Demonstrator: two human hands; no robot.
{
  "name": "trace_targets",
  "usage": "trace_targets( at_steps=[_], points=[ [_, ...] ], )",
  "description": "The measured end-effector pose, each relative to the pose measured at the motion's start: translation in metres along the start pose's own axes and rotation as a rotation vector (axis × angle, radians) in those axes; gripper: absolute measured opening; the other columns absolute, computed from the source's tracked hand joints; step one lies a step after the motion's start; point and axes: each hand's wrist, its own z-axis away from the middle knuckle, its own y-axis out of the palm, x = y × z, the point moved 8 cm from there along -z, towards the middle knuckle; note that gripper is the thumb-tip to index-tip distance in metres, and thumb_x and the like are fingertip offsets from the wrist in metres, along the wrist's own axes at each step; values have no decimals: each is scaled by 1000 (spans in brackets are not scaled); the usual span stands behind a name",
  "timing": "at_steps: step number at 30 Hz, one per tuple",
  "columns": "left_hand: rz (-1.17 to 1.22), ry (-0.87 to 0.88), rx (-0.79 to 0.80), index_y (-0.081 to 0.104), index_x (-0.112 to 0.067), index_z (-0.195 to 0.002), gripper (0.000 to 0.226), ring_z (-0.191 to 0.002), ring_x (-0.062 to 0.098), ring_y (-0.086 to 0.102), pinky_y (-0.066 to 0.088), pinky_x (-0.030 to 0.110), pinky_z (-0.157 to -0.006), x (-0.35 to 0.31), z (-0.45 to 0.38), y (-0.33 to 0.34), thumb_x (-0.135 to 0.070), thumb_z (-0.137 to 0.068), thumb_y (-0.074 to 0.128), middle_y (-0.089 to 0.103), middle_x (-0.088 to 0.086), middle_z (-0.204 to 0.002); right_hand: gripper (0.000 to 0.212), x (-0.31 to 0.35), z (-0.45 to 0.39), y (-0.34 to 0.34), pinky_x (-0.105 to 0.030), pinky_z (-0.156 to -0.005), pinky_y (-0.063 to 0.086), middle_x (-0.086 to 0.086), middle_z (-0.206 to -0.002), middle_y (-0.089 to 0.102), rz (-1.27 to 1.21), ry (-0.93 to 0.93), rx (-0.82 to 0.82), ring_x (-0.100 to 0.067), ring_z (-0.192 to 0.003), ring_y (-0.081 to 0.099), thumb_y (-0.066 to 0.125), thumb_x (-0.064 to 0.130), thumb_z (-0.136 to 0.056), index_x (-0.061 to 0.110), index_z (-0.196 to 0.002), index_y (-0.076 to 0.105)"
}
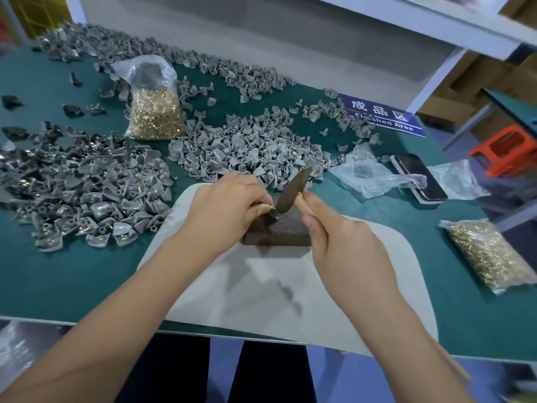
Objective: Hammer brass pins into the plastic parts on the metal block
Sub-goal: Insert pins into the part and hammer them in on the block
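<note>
Two hands work at the metal block (277, 228): left hand (223, 205) pinching a plastic part (271, 210) atop it, right hand (345, 242) gripping a hammer (292, 190), head angled up-right. Beyond, a sign (380, 114) reads "Finished Area".

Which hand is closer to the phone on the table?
The right hand. It grips the hammer on the phone's side; the left hand is farther away, past the metal block.

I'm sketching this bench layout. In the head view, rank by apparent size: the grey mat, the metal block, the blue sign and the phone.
Largest to smallest as they look:
1. grey mat, clearly largest
2. blue sign
3. metal block and phone: look alike, so unranked; the block is nearer and the phone is partly covered by plastic.
</note>
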Motion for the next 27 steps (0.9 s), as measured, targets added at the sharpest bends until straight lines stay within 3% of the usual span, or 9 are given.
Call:
trace_targets(
  at_steps=[5, 11, 16, 19, 21, 23, 27],
  points=[
    [4, 4, -19, 74, -38, -102, 14, -103, 11, 54, 48, 37, -73, -1, 2, -1, -44, -96, 63, 62, -18, -100, 41, -2, 4, 3, -46, -66, 53, -5, -89, 73, -47, -6, -7, -36, -82, 64, 38, 43, -107, 52, -147, 39],
    [-7, -7, -19, 75, -39, -98, 13, -101, 9, 54, 39, 30, -66, 1, 1, -1, -45, -95, 63, 55, -23, -93, 42, -3, 9, -22, -43, -63, 52, 0, -100, 77, -220, -17, -283, -29, -77, 65, 42, 42, -106, 45, -147, 49],
    [-20, -2, -28, 74, -41, -98, 11, -101, 10, 55, 38, 29, -64, 0, 0, -1, -45, -94, 65, 61, -20, -96, 40, -4, 11, 2, -44, -66, 52, -3, -94, 75, -96, 28, -67, -35, -85, 65, 39, 43, -107, 49, -145, 45],
    [11, -2, -25, 74, -40, -98, 12, -101, 10, 53, 42, 31, -67, 0, 1, 1, -45, -95, 64, 59, -21, -94, 37, -25, 9, -12, -43, -71, 52, 2, -107, 76, -113, 110, -182, -33, -92, 66, 39, 44, -107, 48, -143, 48],
    [33, -5, -79, 74, -36, -98, 11, -101, 12, 51, 45, 32, -67, -1, 5, -2, -41, -95, 64, 61, -18, -95, 42, -46, 2, -15, -41, -68, 44, -5, -107, 71, -20, 200, -205, -37, -88, 62, 39, 34, -107, 42, -149, 41],
    [57, -48, -171, 74, -33, -97, 9, -100, 13, 50, 43, 31, -64, 1, 12, -10, -37, -95, 66, 63, -15, -94, 56, -64, -6, -5, -41, -67, 38, -12, -106, 60, 88, 280, -123, -38, -84, 54, 42, 17, -103, 34, -155, 33],
    [49, -150, -292, 70, -32, -91, 5, -97, 9, 47, 34, 26, -67, 18, 24, -31, -34, -91, 66, 62, -17, -90, 64, -81, -6, 20, -46, -85, 47, -21, -114, 50, 36, 342, -27, -44, -103, 53, 47, -1, -95, 25, -153, 45]
  ],
)
